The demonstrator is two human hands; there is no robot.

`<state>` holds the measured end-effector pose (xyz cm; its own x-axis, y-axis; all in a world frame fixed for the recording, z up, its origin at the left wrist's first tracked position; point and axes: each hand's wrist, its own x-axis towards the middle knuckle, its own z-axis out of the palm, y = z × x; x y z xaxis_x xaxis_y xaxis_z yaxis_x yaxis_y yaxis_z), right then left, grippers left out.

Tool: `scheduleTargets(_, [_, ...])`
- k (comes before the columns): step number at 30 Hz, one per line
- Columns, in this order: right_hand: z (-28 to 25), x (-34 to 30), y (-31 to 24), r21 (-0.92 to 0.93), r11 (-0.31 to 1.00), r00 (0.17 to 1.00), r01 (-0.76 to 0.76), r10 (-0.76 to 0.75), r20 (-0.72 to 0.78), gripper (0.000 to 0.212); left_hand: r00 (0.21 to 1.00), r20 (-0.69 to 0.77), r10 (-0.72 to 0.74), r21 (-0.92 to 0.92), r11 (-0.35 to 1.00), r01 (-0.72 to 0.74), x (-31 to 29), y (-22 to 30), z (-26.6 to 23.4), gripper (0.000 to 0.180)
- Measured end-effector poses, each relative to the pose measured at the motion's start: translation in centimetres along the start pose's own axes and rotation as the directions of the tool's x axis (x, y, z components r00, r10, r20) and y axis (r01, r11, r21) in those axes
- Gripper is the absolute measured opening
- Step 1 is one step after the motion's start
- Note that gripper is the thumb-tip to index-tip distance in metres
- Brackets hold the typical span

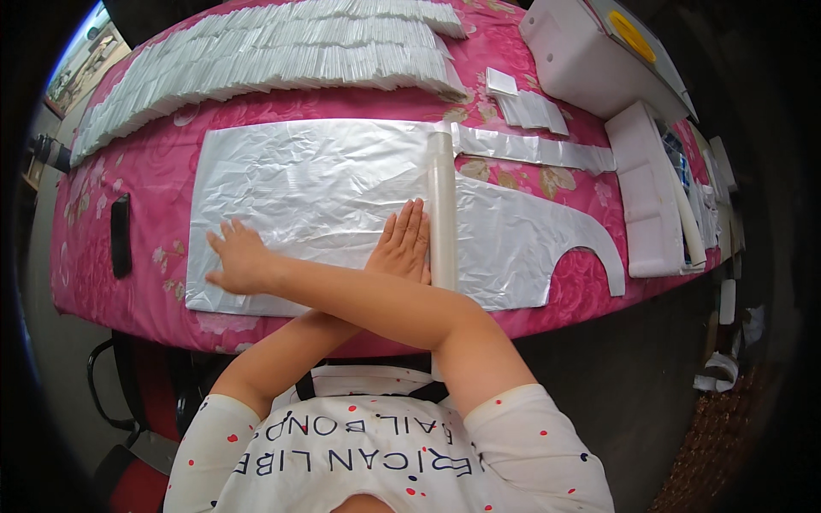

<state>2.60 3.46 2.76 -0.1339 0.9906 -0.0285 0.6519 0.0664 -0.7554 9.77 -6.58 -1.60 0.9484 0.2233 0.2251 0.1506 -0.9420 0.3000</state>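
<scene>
Smoothing the plastic sheet [325, 184] left of the roll [441, 209], we press our crossed left hand [402, 246] and right hand [238, 261] flat and unclenched, judging rolling comes next.

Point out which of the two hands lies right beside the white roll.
The left hand, crossed under the other arm, lies flat against the white roll. The right hand presses the plastic sheet farther left.
</scene>
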Motion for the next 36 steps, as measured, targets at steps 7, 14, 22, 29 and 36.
scheduleTargets(7, [-9.4,-14.2,2.6,-0.055,0.968,0.841,0.244,-0.24,-0.486,0.048,0.962,-0.067,-0.263,-0.833,0.546,0.092,0.3,-4.2,-2.6,0.055])
scheduleTargets(14, [-14.9,-25.7,11.8,-0.328,0.937,0.832,-0.119,-0.086,-0.548,0.038,0.82,0.405,-0.405,-0.886,-0.395,0.243,9.9,-5.2,-3.2,0.064])
scheduleTargets(22, [-15.0,-24.9,13.4,-0.634,0.772,0.983,-0.049,-0.077,-0.169,0.063,0.765,0.42,-0.488,-0.896,-0.089,0.435,10.4,-6.4,-4.6,0.056])
scheduleTargets(29, [-8.8,-11.6,8.5,-0.533,0.842,0.981,0.086,-0.166,-0.103,0.054,0.803,0.078,-0.591,-0.953,0.193,0.234,2.1,-11.1,-11.0,0.046])
scheduleTargets(36, [-7.5,-6.9,2.5,0.095,0.873,0.857,0.479,-0.441,-0.269,0.029,0.663,0.012,-0.748,-0.904,0.276,0.327,-12.5,-14.1,-15.2,0.039])
